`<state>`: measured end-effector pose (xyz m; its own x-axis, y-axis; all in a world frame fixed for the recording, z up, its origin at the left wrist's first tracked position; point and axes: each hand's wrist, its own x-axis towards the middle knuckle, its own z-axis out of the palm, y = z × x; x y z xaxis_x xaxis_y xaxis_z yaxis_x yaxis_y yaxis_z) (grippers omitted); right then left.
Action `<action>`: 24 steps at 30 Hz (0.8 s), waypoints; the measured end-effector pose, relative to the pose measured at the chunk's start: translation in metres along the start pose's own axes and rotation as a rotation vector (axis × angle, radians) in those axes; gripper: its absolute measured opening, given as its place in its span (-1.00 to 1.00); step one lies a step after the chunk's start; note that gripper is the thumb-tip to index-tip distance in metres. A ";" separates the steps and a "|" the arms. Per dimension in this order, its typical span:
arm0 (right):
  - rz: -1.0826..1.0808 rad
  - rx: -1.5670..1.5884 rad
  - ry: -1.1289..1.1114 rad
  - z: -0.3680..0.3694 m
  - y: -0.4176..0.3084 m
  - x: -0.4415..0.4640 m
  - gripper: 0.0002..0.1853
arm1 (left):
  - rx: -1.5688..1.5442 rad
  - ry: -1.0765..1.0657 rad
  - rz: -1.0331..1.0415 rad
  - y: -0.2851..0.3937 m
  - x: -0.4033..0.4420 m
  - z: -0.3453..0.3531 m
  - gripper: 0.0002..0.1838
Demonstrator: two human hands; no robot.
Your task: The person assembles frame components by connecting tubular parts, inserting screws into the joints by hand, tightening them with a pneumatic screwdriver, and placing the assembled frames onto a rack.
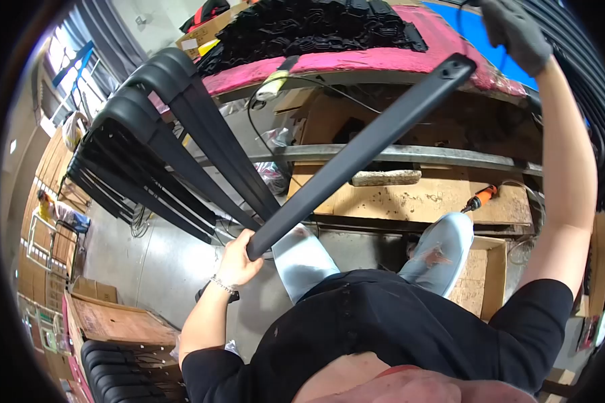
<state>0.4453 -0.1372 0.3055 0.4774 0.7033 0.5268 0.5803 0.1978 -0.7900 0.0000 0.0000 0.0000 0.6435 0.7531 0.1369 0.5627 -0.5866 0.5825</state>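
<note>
A long black bar slants across the view, its upper end with two holes near the pink table edge. My left hand, bare and with a bracelet at the wrist, grips the bar's lower end. At the upper right, my right hand wears a grey glove and is raised apart from the bar, beside the blue sheet. Its fingers are partly cut off at the frame's top edge, by a thin dark cable, and whether they hold it is unclear.
Black curved parts hang at the left. Black pieces are heaped on the pink table. An orange-handled tool lies on cardboard below. More black parts stand lower left. A person is far left.
</note>
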 end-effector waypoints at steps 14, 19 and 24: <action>-0.157 -0.420 -0.532 0.026 0.041 -0.016 -0.80 | 0.083 0.061 -0.034 -0.080 -0.040 -0.039 -0.75; -0.286 -0.286 -0.853 0.058 0.038 -0.039 -0.82 | 0.102 0.059 -0.091 -0.078 -0.047 -0.045 -0.76; 0.058 0.103 -0.525 0.019 0.101 -0.042 -0.76 | 0.112 0.095 -0.099 -0.092 -0.056 -0.045 -0.77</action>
<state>0.4713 -0.1341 0.1974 0.0974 0.9566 0.2746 0.4821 0.1960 -0.8539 -0.1109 0.0252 -0.0247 0.5328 0.8307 0.1615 0.6789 -0.5335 0.5044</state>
